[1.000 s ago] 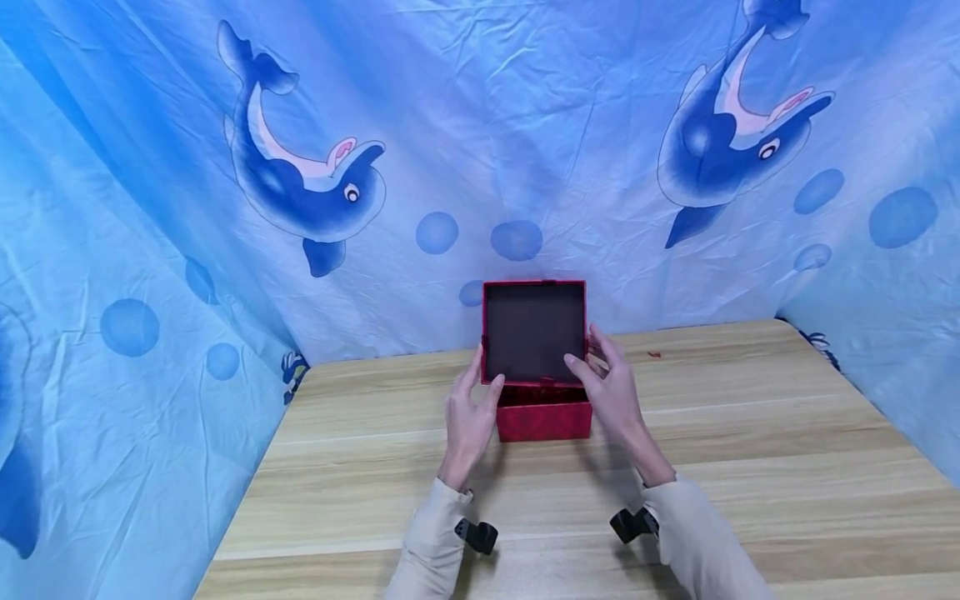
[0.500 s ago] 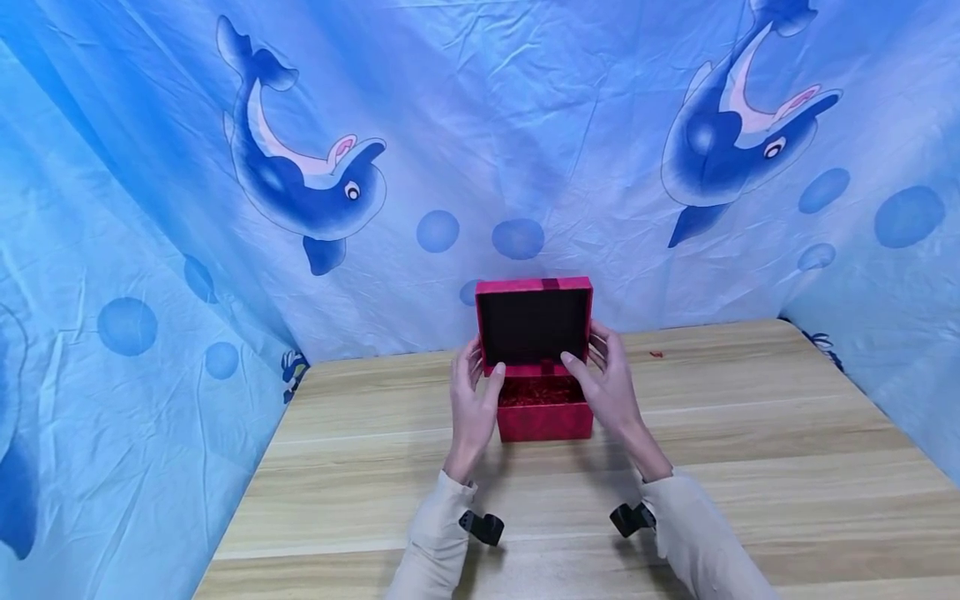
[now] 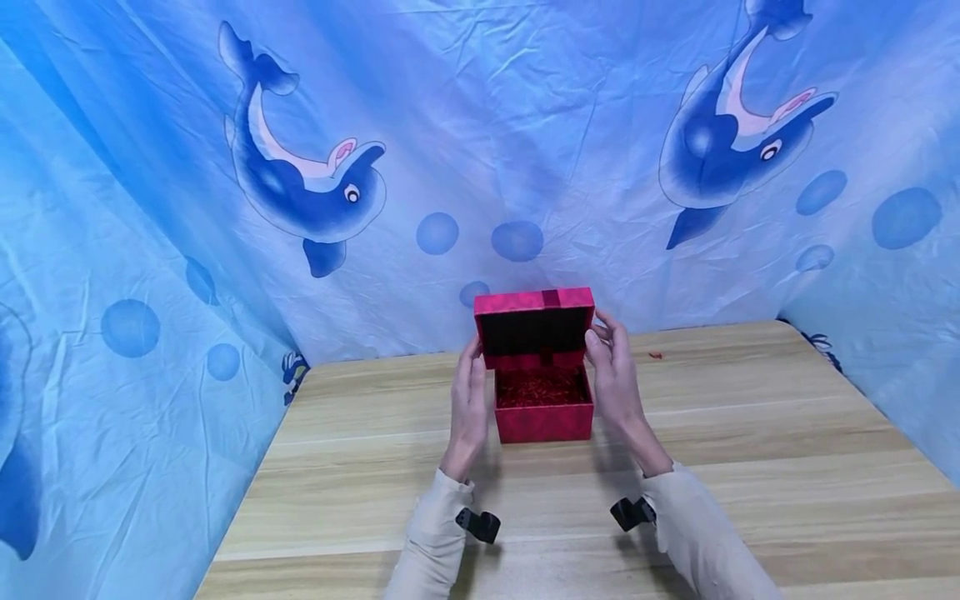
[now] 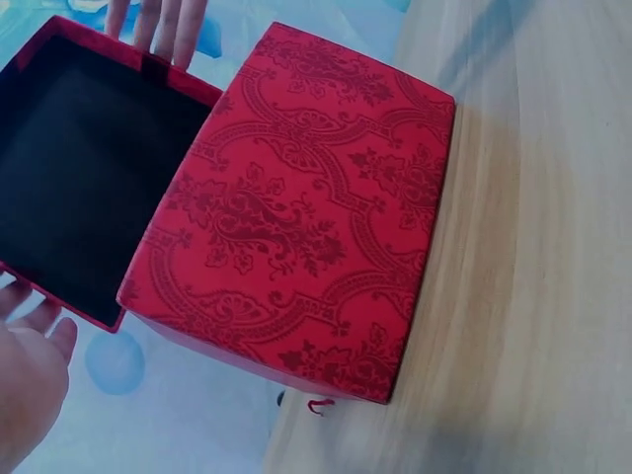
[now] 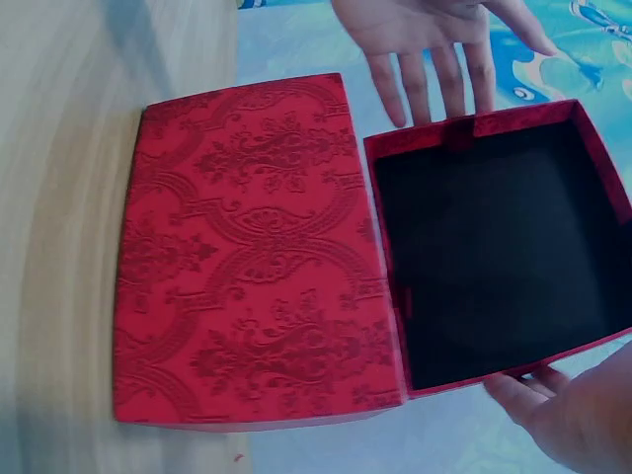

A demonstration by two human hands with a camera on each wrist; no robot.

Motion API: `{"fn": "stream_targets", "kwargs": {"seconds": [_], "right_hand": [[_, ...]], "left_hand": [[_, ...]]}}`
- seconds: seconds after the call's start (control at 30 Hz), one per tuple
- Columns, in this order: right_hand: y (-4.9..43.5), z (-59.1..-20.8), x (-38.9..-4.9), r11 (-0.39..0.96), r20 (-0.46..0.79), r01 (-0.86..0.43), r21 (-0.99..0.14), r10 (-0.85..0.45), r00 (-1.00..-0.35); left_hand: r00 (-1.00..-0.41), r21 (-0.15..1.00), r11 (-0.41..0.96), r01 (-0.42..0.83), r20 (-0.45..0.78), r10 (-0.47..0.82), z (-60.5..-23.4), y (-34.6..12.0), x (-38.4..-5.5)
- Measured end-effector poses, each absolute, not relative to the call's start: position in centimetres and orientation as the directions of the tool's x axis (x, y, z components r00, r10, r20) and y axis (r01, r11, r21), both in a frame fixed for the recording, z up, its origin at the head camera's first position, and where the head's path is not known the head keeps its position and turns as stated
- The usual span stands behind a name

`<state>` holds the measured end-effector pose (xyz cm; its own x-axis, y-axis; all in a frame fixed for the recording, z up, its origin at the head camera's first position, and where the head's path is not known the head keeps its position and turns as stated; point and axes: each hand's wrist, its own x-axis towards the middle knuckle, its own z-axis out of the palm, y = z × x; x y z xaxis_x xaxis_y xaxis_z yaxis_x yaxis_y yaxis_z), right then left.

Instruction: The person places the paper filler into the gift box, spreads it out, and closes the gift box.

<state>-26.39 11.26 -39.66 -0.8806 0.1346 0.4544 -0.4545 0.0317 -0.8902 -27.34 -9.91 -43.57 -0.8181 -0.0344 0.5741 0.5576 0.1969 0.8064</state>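
A red box with a damask pattern stands on the table, and red shredded filler shows inside it. Its lid is held tilted above the box's back part, black inner face towards me. My left hand touches the lid's left side with fairly straight fingers. On the opposite side, the straight fingers of my right hand rest against the lid. Both thumbs are off its front edge. In the left wrist view the patterned front of the box hides part of the lid.
The wooden table extends around the box on both sides. A small red scrap lies behind and right of the box. A blue curtain with dolphins hangs right behind the table's back edge.
The lid has tipped forward and down, so less of its inside and more of its rim shows, and more filler is visible. Both thumbs have come off the lid's front edge.
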Motion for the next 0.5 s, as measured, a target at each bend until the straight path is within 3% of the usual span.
{"fn": "stream_targets", "kwargs": {"seconds": [0.2,0.5], "right_hand": [[11.15,-38.78,-26.35,-0.020,0.405,-0.415,-0.910,0.175,-0.897],[11.34,-39.03,-25.79,0.059,0.348,-0.343,-0.937,0.219,-0.912]], "left_hand": [[-0.831,0.825,0.131,0.549,0.555,-0.014,-44.01,-10.31,-27.05],[-0.831,0.825,0.126,0.550,0.556,-0.015,-44.25,-10.58,-26.81]]}}
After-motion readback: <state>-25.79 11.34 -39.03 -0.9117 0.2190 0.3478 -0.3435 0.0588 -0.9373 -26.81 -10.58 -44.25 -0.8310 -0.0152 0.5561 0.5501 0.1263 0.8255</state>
